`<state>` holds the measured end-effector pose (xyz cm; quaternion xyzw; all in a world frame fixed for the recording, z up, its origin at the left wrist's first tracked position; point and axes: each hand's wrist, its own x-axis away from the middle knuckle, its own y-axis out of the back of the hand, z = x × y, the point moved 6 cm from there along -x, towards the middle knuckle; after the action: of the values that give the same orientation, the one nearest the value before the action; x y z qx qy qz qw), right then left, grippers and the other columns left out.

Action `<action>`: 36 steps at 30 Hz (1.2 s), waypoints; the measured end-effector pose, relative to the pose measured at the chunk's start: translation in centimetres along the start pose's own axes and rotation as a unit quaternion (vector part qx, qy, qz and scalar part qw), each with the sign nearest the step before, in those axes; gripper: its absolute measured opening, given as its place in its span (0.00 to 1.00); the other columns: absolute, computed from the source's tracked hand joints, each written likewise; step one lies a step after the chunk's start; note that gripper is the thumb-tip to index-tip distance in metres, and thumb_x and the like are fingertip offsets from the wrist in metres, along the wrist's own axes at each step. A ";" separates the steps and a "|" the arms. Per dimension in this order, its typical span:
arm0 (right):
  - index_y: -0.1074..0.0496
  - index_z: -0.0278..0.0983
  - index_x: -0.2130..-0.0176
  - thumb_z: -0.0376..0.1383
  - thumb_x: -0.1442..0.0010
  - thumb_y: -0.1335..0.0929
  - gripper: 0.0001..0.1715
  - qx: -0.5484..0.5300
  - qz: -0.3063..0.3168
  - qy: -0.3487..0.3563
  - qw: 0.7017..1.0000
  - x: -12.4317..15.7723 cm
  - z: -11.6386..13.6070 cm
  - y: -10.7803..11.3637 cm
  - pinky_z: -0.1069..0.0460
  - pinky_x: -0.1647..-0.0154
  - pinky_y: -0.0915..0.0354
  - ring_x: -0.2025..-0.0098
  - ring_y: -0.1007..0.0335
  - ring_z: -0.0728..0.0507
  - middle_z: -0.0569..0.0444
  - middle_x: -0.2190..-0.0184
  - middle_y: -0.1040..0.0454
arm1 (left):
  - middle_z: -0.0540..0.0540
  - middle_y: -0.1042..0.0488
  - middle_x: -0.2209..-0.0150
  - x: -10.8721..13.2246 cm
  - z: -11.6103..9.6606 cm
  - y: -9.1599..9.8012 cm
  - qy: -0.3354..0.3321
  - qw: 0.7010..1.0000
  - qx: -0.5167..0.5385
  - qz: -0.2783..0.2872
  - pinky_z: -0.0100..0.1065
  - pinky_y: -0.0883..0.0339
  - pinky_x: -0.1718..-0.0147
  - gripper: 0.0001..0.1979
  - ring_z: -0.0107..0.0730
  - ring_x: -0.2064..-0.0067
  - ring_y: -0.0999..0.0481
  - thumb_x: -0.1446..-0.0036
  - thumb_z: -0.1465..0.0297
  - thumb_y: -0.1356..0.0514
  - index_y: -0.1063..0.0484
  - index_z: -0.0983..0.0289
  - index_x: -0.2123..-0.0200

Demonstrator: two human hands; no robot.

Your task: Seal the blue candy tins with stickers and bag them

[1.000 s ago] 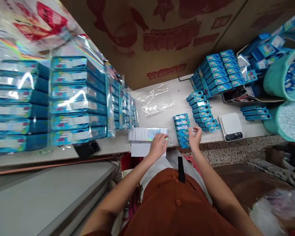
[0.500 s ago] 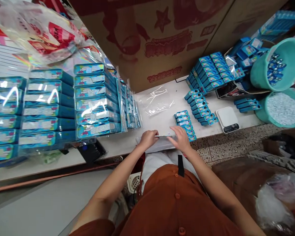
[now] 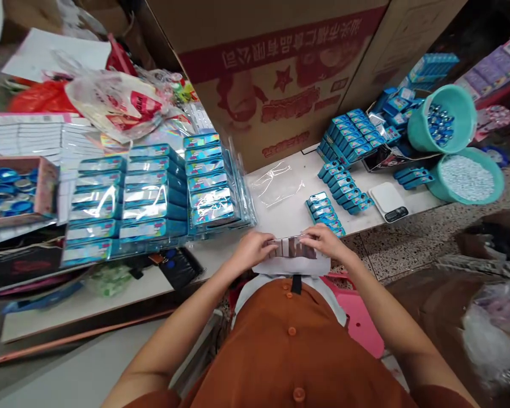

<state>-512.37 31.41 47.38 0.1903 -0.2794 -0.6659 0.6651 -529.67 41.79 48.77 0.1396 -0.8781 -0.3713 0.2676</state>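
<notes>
The cardboard box [image 3: 280,73] stands at 12 o'clock behind the white table [image 3: 289,212], and bagged blue packs [image 3: 153,192] pile up at 10 o'clock. At the table's near edge both hands pinch one thing: left hand [image 3: 251,249] at its 9 o'clock end, right hand [image 3: 326,241] at 3 o'clock — fingers closed on a glossy card strip [image 3: 291,247] — dark, reflective, banded, held level.

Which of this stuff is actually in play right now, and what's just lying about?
In play: left hand, right hand, shiny card strip held between them, white sheets beneath.
Lying about: clear bag, scale, teal buckets, bagged box stacks, cardboard carton.
</notes>
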 end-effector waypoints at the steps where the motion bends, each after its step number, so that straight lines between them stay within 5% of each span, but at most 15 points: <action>1: 0.24 0.39 0.65 0.45 0.40 0.32 0.13 0.026 -0.014 0.007 1.000 0.2 0.6 0.2 0.49 0.55 0.44 0.64 0.30 0.46 0.55 0.68 0.22 | 0.54 0.22 0.69 0.2 -0.1 0.0 -0.007 1.000 0.007 0.012 0.31 0.43 0.68 0.13 0.37 0.65 0.26 0.42 0.62 0.45 0.22 0.59 0.63; 6: 0.27 0.43 0.52 0.44 0.39 0.33 0.16 0.162 -0.092 0.099 0.977 0.8 4.0 -0.3 0.42 0.41 0.51 0.55 0.30 0.44 0.53 0.58 0.23 | 0.53 0.21 0.63 0.6 -0.4 -0.2 -0.029 0.991 0.117 0.052 0.30 0.41 0.67 0.17 0.34 0.64 0.26 0.40 0.59 0.48 0.23 0.61 0.58; 9: 0.26 0.43 0.53 0.41 0.37 0.34 0.14 0.168 -0.103 0.127 0.972 0.7 4.9 -1.7 0.44 0.45 0.45 0.56 0.30 0.45 0.52 0.58 0.23 | 0.52 0.22 0.58 0.7 -0.3 -0.6 -0.037 0.974 0.216 0.054 0.29 0.39 0.62 0.18 0.35 0.60 0.26 0.40 0.59 0.48 0.24 0.62 0.56; 15: 0.25 0.41 0.56 0.40 0.39 0.33 0.12 0.078 -0.166 0.099 0.978 1.3 5.0 -2.8 0.47 0.52 0.37 0.56 0.29 0.45 0.51 0.59 0.23 | 0.50 0.29 0.71 1.5 0.6 -1.8 0.000 0.945 0.321 0.061 0.27 0.41 0.71 0.17 0.29 0.69 0.33 0.41 0.57 0.47 0.29 0.65 0.67; 21: 0.28 0.39 0.51 0.41 0.40 0.32 0.18 0.059 -0.181 0.095 0.977 1.7 5.0 -2.5 0.46 0.53 0.35 0.56 0.30 0.44 0.50 0.59 0.24 | 0.48 0.35 0.72 2.2 0.5 -3.0 0.020 0.875 0.463 0.139 0.25 0.43 0.75 0.19 0.24 0.73 0.37 0.43 0.52 0.45 0.35 0.64 0.65; 29: 0.27 0.38 0.50 0.38 0.38 0.34 0.17 0.186 -0.176 0.144 0.956 2.4 5.7 -2.6 0.45 0.48 0.34 0.51 0.31 0.42 0.47 0.53 0.25 | 0.46 0.39 0.75 1.8 0.4 -3.6 0.052 0.840 0.522 0.136 0.24 0.47 0.77 0.21 0.21 0.75 0.40 0.46 0.51 0.42 0.37 0.65 0.67; 36: 0.26 0.36 0.52 0.35 0.40 0.33 0.16 0.189 -0.203 0.166 0.946 2.8 5.5 -2.3 0.46 0.48 0.33 0.51 0.30 0.42 0.48 0.54 0.24 | 0.46 0.38 0.75 1.3 0.3 -4.0 0.070 0.827 0.538 0.146 0.24 0.47 0.77 0.21 0.21 0.76 0.40 0.46 0.52 0.41 0.37 0.65 0.67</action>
<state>-517.68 29.15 50.51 0.4732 -0.2415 -0.6808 0.5042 -530.67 38.65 46.20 0.1571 -0.9277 0.2146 0.2618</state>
